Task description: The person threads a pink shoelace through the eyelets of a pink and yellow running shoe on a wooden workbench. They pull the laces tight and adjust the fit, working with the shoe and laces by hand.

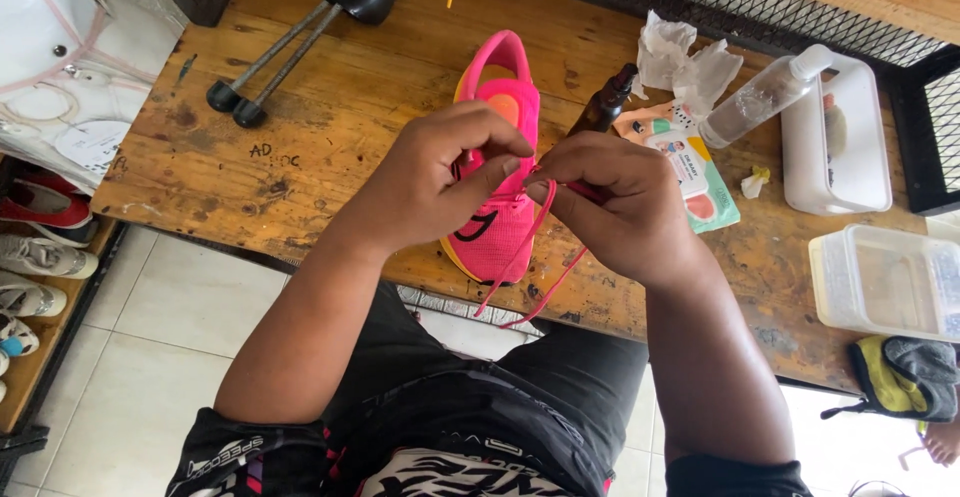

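pinching pink lace (540,219) over bright pink shoe (500,157), both hands.

Both hands meet over a pink sneaker (497,172) on the wooden table (330,107); the left hand (440,177) and right hand (610,202) pinch its pink lace (535,257), whose ends dangle off the table edge.

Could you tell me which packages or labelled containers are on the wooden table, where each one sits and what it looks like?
Flat wipes packet: right of the pink shoe, rectangular, teal and orange with a white flap label.
Clear spray bottle: lying tilted against the white tray, white cap, transparent body.
Dark bottle: just behind the right hand, small, brown-black.
Clear plastic box: right table edge, rectangular, translucent.
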